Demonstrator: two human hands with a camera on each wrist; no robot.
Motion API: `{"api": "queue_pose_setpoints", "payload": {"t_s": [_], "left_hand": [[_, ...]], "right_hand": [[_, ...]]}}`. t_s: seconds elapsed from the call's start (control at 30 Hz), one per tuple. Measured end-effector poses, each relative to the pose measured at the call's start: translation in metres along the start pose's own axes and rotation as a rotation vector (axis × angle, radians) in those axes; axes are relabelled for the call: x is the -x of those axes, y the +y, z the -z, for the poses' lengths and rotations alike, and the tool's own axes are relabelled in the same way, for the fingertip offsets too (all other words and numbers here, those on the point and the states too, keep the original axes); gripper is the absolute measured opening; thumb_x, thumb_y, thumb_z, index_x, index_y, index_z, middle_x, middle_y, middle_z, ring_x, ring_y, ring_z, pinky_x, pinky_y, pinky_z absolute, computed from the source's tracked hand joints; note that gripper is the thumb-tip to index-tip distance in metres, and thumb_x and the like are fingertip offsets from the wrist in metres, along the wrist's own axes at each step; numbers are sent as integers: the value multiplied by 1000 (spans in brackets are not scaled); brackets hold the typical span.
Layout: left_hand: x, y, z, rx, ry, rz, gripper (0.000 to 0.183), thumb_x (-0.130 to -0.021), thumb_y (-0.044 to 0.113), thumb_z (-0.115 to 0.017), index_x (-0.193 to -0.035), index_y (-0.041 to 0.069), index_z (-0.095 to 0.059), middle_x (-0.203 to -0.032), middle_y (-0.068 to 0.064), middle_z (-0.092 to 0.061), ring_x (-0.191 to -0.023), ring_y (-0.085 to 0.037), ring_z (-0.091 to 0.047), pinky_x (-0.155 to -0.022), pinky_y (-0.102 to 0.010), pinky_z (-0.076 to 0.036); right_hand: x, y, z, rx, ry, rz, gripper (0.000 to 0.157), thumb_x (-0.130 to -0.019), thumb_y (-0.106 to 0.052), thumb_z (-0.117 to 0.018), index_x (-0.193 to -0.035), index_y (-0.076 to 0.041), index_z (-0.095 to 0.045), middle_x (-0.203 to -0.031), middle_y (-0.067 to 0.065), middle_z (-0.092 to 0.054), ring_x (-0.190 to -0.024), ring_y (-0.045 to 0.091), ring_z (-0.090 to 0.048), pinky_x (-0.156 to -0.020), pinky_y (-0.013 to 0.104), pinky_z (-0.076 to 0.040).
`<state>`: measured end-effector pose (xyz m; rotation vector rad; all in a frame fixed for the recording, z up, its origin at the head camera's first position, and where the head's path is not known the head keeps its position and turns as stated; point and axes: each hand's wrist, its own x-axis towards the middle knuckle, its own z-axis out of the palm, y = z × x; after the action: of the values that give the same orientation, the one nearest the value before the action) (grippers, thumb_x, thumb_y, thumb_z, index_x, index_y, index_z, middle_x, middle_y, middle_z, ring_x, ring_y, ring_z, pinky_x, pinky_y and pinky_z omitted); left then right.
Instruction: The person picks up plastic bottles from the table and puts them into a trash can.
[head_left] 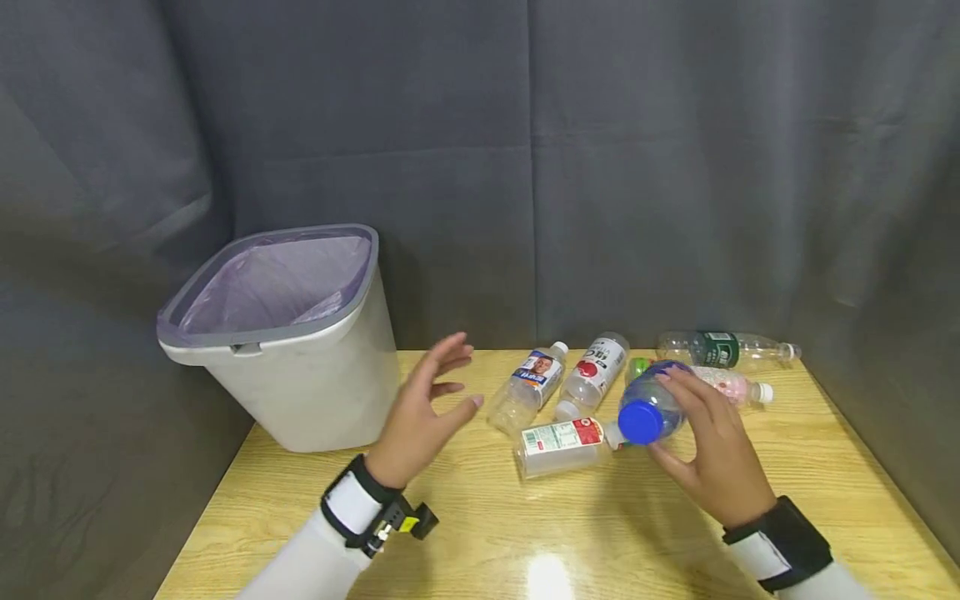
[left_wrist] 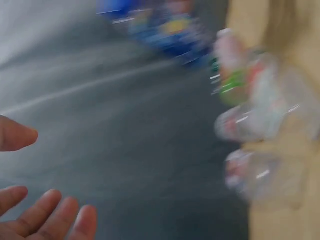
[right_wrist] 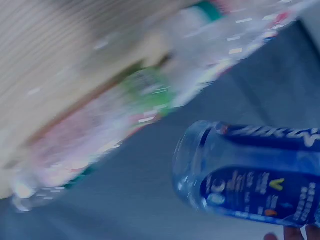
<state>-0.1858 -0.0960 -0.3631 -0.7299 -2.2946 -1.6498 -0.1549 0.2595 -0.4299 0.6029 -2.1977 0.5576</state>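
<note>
My right hand (head_left: 712, 442) grips a clear plastic bottle with a blue cap (head_left: 651, 404), raised above the table with its cap toward me. The right wrist view shows the bottle's dark blue label (right_wrist: 255, 195) and its base; only fingertips show there. My left hand (head_left: 423, 421) hovers between the bin and the bottles, fingers spread and holding nothing. Nearest to it are a bottle with a face on its label (head_left: 531, 387) and a bottle with a red and white label (head_left: 562, 446), both lying on the table. The left wrist view is blurred.
A white bin (head_left: 337, 375) with a grey rim and a purple liner stands at the left. On the wooden table (head_left: 480, 533) also lie a white-labelled bottle (head_left: 596, 375), a pink bottle (head_left: 731, 383) and a green-labelled bottle (head_left: 723, 348). Grey curtain (head_left: 450, 167) hangs behind.
</note>
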Motion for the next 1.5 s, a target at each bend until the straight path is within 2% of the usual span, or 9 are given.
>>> {"api": "queue_pose_setpoints", "payload": {"t_s": [0.17, 0.3, 0.43, 0.5, 0.77, 1.0, 1.17, 1.37, 1.5], "left_hand": [[26, -21, -52, -82, -119, 16, 77, -82, 12, -72, -146, 31, -34, -138, 1, -47, -126, -13, -48, -95, -31, -50], [41, -31, -77, -186, -185, -76, 88, -77, 16, -76, -149, 28, -28, -146, -1, -40, -135, -16, -40, -104, -36, -44], [47, -33, -85, -273, -205, -196, 97, -68, 15, -81, -150, 23, -29, -151, 1, -36, -140, -18, -33, -112, -41, -35], [48, -33, -85, -280, -228, -220, 99, -66, 16, -84, -149, 23, -31, -151, 2, -37, -141, -17, -32, -114, -42, -33], [55, -33, -87, -299, -250, -232, 93, -65, 23, -86, -144, 28, -37, -144, 8, -42, -135, -11, -39, -110, -39, -38], [56, -33, -85, -313, -245, -219, 90, -66, 25, -85, -143, 28, -38, -143, 10, -43, -134, -10, -39, -110, -40, -37], [50, -29, -73, -334, -187, -207, 90, -64, 20, -85, -142, 27, -40, -144, 8, -43, -134, -13, -40, -108, -42, -39], [27, -5, -34, -319, -72, -244, 93, -63, 15, -87, -143, 20, -40, -146, 1, -43, -135, -19, -39, -110, -47, -36], [7, 17, 2, -323, 11, -317, 96, -61, 9, -87, -144, 17, -39, -145, -3, -43, -135, -20, -40, -112, -44, -35]], "right_hand": [[-1, -43, -12, -120, 17, 65, 76, -87, -59, -54, -136, -1, -48, -137, 20, -49, -128, 31, -44, -116, 19, -23], [5, -69, -24, -235, 26, 109, 75, -87, -53, -60, -133, 5, -48, -135, 23, -49, -130, 28, -44, -115, 19, -25], [13, -90, -34, -366, 44, 108, 75, -85, -45, -66, -131, 10, -46, -134, 24, -49, -132, 23, -44, -113, 20, -28], [16, -97, -37, -425, 51, 81, 76, -84, -42, -70, -131, 12, -44, -134, 24, -49, -132, 22, -43, -113, 20, -29], [26, -109, -44, -515, 42, -20, 81, -78, -32, -78, -135, 11, -40, -137, 20, -47, -134, 19, -40, -112, 18, -29], [22, -110, -43, -514, 31, -6, 81, -79, -31, -77, -136, 12, -38, -138, 21, -46, -134, 19, -39, -112, 18, -28], [14, -107, -37, -481, 11, 10, 80, -80, -29, -76, -137, 12, -38, -140, 22, -45, -134, 22, -39, -114, 20, -25], [4, -93, -29, -377, -85, -48, 65, -78, -10, -73, -138, -6, -47, -142, 14, -44, -131, 22, -42, -111, 14, -26], [-1, -77, -33, -279, -195, -83, 62, -81, -16, -72, -139, -13, -48, -143, 8, -44, -130, 21, -43, -110, 19, -31]]}}
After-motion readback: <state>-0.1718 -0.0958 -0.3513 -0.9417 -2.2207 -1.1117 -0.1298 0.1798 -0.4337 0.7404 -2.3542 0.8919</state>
